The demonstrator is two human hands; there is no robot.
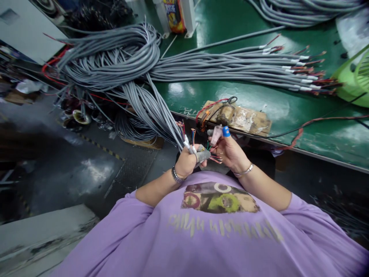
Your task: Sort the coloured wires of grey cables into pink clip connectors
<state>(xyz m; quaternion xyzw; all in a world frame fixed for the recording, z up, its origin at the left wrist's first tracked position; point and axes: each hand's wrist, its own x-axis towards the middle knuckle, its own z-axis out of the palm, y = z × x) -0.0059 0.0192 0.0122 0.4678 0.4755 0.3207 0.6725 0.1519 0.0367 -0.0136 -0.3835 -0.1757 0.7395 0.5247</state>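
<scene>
My left hand (188, 162) is closed around the ends of several grey cables (170, 119), near their white-banded tips. A grey cover wraps one of its fingers. Out of this grip, thin coloured wires (215, 158) fan toward my right hand (232, 153). That hand is curled with its fingertips at the wires, among them a green one, and seems to pinch them; the exact contact is partly hidden. Blue tape (226, 131) wraps its thumb, and a pale pinkish cover (216, 134) is on a finger beside it.
A large coil of grey cables (115, 57) lies on the green bench (184, 94), with stripped ends (311, 79) fanned rightward. At the bench edge sits a worn wooden board (250, 121) with red and black leads. A light-green basket-like object (354, 77) stands at right.
</scene>
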